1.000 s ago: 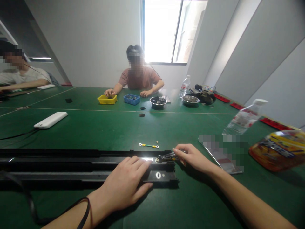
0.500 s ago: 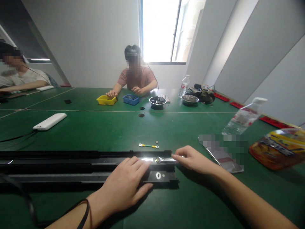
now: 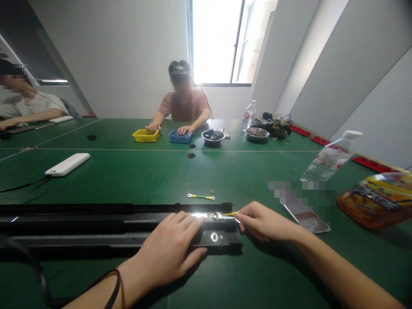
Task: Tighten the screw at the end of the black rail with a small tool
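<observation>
My left hand (image 3: 175, 246) lies flat, fingers stretched out, across the long black metal rails (image 3: 96, 221). It presses on them near their right end. My right hand (image 3: 265, 221) pinches the handle end of a small shiny wrench (image 3: 222, 216), along which a yellow streak shows. The wrench's head sits around a small brass-coloured nut on the far rail. On the near rail, a washer (image 3: 214, 237) shows beside a smaller round piece. Just beyond the rails lie a green-and-yellow wire with ring terminals (image 3: 201, 197) and a loose nut (image 3: 212, 192).
A phone-like slab (image 3: 305, 216), a water bottle (image 3: 330, 159) and an orange bag (image 3: 376, 201) lie at right. A white power bank (image 3: 68, 164) is at left. Across the table, a person reaches into a yellow basket (image 3: 146, 136) and a blue basket (image 3: 180, 137), beside a metal bowl (image 3: 213, 140).
My right hand has shifted slightly right and down, its grip on the wrench's end changed. My left hand stays put. The person opposite has moved a hand onto the blue basket.
</observation>
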Demonstrator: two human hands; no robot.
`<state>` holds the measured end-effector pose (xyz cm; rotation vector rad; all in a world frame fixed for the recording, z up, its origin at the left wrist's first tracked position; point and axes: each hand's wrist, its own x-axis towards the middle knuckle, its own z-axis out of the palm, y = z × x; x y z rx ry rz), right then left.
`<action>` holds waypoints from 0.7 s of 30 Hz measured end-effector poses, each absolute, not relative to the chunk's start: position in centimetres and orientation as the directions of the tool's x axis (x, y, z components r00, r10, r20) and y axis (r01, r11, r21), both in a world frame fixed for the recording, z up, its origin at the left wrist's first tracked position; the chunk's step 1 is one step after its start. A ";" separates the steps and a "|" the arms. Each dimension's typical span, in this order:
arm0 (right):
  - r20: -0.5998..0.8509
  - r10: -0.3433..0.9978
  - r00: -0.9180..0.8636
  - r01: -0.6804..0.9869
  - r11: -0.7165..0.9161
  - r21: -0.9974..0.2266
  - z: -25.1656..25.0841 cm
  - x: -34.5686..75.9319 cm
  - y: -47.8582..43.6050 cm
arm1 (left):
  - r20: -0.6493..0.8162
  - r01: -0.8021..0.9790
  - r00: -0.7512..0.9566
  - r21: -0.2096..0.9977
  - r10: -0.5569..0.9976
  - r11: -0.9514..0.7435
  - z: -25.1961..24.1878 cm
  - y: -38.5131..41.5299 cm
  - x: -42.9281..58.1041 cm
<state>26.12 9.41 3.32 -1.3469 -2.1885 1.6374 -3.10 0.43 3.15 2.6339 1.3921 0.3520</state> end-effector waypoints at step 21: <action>-0.122 0.895 -0.430 0.500 0.124 -0.857 2.4 26.3 10.5 | 0.133 0.798 0.545 0.222 0.828 -0.561 3.0 0.4 -3.2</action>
